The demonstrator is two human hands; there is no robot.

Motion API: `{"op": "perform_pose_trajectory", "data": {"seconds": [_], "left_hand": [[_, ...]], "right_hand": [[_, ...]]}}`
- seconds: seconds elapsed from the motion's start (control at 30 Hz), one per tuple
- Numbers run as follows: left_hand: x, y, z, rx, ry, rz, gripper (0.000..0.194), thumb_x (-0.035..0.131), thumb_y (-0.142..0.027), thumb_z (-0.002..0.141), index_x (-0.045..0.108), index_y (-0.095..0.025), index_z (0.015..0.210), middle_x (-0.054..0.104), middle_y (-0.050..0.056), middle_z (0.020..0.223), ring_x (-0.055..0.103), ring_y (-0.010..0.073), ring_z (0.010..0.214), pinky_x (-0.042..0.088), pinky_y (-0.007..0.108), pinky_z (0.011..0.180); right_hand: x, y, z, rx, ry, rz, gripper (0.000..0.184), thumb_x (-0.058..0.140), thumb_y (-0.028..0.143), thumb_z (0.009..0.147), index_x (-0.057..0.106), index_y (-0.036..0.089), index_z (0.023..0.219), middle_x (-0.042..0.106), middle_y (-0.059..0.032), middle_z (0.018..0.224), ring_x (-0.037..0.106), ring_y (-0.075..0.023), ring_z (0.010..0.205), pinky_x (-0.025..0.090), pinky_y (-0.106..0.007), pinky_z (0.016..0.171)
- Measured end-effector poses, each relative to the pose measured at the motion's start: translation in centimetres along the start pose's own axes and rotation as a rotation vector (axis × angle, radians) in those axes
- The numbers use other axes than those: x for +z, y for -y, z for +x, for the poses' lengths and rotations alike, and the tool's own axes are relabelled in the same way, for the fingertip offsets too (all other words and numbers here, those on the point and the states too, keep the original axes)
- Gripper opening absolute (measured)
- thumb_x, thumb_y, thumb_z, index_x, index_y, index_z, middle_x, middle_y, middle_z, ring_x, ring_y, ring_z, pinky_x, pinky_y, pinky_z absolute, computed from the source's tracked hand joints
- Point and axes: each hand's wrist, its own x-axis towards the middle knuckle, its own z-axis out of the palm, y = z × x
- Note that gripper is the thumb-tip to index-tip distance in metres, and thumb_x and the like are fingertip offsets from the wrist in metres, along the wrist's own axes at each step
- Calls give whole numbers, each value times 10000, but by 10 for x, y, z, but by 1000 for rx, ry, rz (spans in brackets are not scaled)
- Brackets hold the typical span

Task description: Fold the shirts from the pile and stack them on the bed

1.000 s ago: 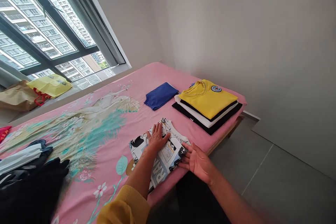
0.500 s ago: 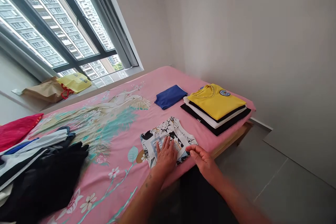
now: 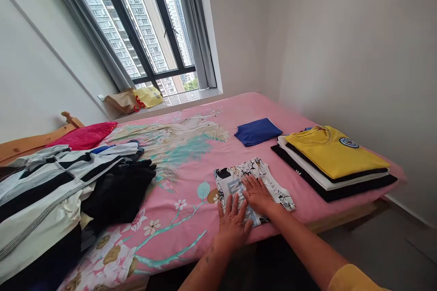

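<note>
We have the patterned shirt [image 3: 232,184] folded on the near side of the bed [image 3: 205,166], close to its near edge, and both hands are on it. Our left hand [image 3: 234,223] lies palm down at the shirt's near left part, fingers spread and pointing away from us. Our right hand [image 3: 257,195] rests over the middle, fingers stretched out and only slightly apart. Neither hand grips anything: the fingers lie loose over the cloth.

As we judge it, the step in hand is pressing and smoothing the fold. To do it well, we keep the palms low and the pressure even, sweeping outward from the middle so that creases run off the edges. It helps to let one hand anchor the shirt while the other strokes, since two hands pushing against each other could ruck up the layers. The collar curves along the right side, beyond the right hand; a light touch there should keep it from bunching. We also take care not to push the near edge over the side of the bed.

The blue garment [image 3: 258,132] on the far side and the stack topped with a yellow shirt [image 3: 336,152] on the right stand clear of our hands.
</note>
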Motion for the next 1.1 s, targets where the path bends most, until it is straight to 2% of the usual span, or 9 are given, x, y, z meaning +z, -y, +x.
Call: {"op": "perform_pose_trajectory", "data": {"seconds": [0.17,0.27,0.43,0.63,0.73,0.83,0.93,1.0,1.1], "left_hand": [[-12,7,2,10,-49,-43,567,326,-561,875,368,-314,1384,315,55,1485,187,283,1392,-1,643,1084],[-10,14,4,-2,-95,-57,609,357,-525,877,254,-300,1434,245,54,1511,160,281,1399,22,635,1092],[3,23,-2,-35,-76,-163,668,373,-606,838,233,-340,1435,209,35,1521,122,301,1404,34,637,1095],[-10,20,-7,-46,-21,-275,779,426,-647,788,138,-353,1450,82,24,1543,54,305,1410,-20,641,1085],[-2,21,-10,-100,-13,-304,752,482,-547,796,164,-349,1448,68,13,1544,54,299,1411,-21,612,1099],[18,24,-17,-322,-81,-296,865,589,-449,713,207,-231,1458,124,77,1539,111,324,1402,91,531,1125],[24,25,-23,-612,-155,-265,896,624,-375,645,283,-119,1433,324,163,1466,284,355,1332,206,480,1092],[16,24,-23,-680,-146,-288,808,597,-323,642,363,-121,1389,432,165,1398,371,333,1277,242,439,1071],[-5,22,-16,-716,-50,-394,712,566,-273,617,441,-146,1307,569,140,1256,503,304,1159,351,386,974]], "right_hand": [[-13,19,4,0,32,-26,543,229,398,924,358,182,1406,271,-57,1494,167,-214,1394,61,-475,1130],[-15,42,16,-178,42,41,534,181,400,935,390,204,1387,299,-35,1483,184,-184,1390,72,-452,1134],[8,65,51,-360,230,3,550,213,425,926,335,206,1416,264,-35,1495,159,-186,1397,23,-457,1131],[29,76,97,-356,261,-80,571,215,431,918,263,217,1444,202,-28,1514,112,-184,1406,-47,-472,1117],[31,80,113,-311,271,-27,590,263,450,897,284,214,1437,203,-36,1514,117,-205,1405,-54,-489,1109],[25,76,128,-281,305,30,600,388,420,833,380,200,1392,299,-61,1482,223,-223,1373,65,-452,1118],[11,68,144,-283,350,32,621,520,263,684,492,201,1302,464,-74,1376,388,-215,1276,259,-344,1059],[2,64,153,-266,390,23,652,551,184,576,551,218,1227,545,-76,1283,469,-229,1193,339,-319,985],[-7,65,163,-201,474,0,670,572,139,462,602,224,1126,642,-86,1086,575,-277,1013,429,-347,831]]}}
